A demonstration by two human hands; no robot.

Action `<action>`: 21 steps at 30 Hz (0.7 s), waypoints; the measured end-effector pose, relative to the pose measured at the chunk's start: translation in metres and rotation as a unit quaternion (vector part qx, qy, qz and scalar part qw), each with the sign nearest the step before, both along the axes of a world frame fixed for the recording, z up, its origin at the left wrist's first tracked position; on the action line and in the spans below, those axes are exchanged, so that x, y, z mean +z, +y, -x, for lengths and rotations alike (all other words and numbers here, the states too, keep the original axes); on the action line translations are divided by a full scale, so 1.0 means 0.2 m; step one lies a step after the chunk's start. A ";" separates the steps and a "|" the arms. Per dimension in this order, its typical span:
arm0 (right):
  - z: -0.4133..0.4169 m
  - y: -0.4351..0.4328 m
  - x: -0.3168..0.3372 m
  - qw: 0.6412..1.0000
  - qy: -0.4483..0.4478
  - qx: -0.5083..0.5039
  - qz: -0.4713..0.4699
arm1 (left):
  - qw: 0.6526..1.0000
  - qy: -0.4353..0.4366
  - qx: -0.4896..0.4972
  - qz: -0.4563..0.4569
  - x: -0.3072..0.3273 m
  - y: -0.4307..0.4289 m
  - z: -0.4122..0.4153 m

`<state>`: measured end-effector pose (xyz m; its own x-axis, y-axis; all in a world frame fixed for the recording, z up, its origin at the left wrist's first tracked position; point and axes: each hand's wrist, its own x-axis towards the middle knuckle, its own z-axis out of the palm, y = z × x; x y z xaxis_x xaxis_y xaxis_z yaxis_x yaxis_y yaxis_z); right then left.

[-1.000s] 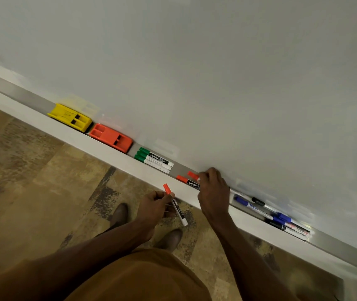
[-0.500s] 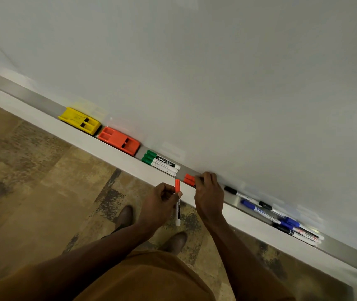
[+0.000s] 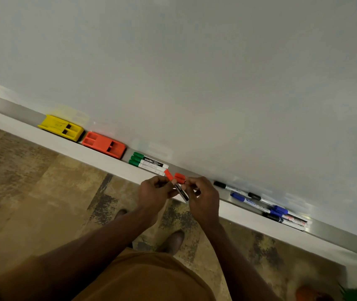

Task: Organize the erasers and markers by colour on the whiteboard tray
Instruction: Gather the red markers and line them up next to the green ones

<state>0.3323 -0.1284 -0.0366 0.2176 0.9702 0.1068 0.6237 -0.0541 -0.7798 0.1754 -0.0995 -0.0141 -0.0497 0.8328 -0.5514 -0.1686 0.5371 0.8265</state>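
Note:
A metal tray [image 3: 10, 108] runs along the whiteboard's foot. On it, from the left, lie a yellow eraser [image 3: 61, 127], an orange eraser [image 3: 104, 145] and three green-capped markers [image 3: 148, 164]. My left hand [image 3: 156, 191] pinches a red-capped marker [image 3: 176, 185] at the tray's front edge, its cap pointing up-left. My right hand [image 3: 203, 197] is closed over two more red-capped markers [image 3: 179, 178] lying on the tray, only their caps showing. Further right lies a mixed heap of black and blue markers [image 3: 264, 208].
The white front lip of the tray [image 3: 82, 152] runs diagonally down to the right. Below it are a patterned brown floor [image 3: 32, 192] and my shoes [image 3: 173, 241]. The whiteboard [image 3: 195, 72] fills the upper part of the view.
My left hand has lifted its red marker from below the tray lip to the tray edge beside my right hand. My right hand has stayed on the red markers.

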 end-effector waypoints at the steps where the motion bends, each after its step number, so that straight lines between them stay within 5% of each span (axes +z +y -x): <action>1: -0.01 -0.02 0.01 1.000 0.016 0.016 0.003 | 1.000 -0.016 0.005 0.007 0.00 0.00 -0.01; 8: -0.13 -0.07 -0.02 0.999 0.000 0.043 0.019 | 0.998 -0.041 -0.010 0.037 -0.02 -0.03 -0.11; 11: -0.19 -0.05 -0.01 0.988 -0.155 0.010 -0.027 | 0.980 0.145 -0.115 -0.068 -0.02 -0.05 -0.13; 13: -0.23 -0.01 -0.01 0.969 -0.237 -0.008 -0.070 | 0.896 0.334 -0.203 -0.211 -0.04 -0.07 -0.13; 17: -0.25 0.06 -0.06 0.935 -0.345 0.022 -0.080 | 0.630 0.533 -0.373 -0.423 -0.17 -0.10 -0.10; 19: -0.25 0.08 -0.10 0.927 -0.363 0.043 -0.078 | 0.561 0.562 -0.425 -0.434 -0.22 -0.12 -0.09; 21: -0.23 0.09 -0.14 0.925 -0.370 0.056 -0.066 | 0.531 0.573 -0.451 -0.431 -0.27 -0.14 -0.08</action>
<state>0.3793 -0.1099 -0.0644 -0.0638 0.9498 0.3062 0.9852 0.1088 -0.1323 0.1916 -0.1275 -0.0677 0.6927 0.7210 0.0163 0.7152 -0.6897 0.1133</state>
